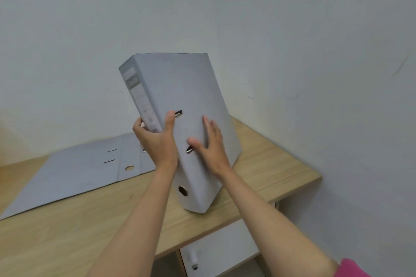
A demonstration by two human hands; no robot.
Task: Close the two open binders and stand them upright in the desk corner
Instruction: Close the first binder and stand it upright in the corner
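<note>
Closed grey cardboard lever-arch binder (180, 105) tilted on light wooden worktop (270, 171), near wall corner; left hand (155, 139) wrapped round spine, right hand (211, 144) spread flat on cover. Beyond left hand, second grey binder (74, 173) lying open, flat, untouched: roughly halfway

Office corner, wooden desk (270, 164), binders (74, 173)

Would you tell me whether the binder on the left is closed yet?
No, open: the left binder lies spread flat on the desk.
</note>
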